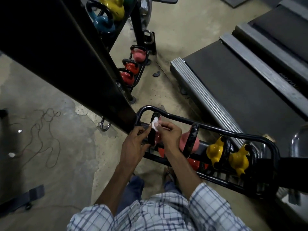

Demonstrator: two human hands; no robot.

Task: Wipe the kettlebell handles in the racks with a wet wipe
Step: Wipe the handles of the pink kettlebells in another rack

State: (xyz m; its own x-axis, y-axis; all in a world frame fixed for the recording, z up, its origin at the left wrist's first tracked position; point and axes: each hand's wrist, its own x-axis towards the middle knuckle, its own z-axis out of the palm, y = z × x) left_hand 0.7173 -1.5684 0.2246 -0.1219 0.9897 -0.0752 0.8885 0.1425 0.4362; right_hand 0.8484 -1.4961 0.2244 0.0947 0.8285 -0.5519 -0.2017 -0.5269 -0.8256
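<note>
On near rack [216, 129], two yellow kettlebells [215, 150] [238, 161].

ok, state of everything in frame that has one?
left hand: grips handle
right hand: pinches wipe
wipe: crumpled, pressed on handle's upper part
handle: held, being wiped
pink kettlebell: in rack, untouched
yellow kettlebells: in rack, untouched
</note>
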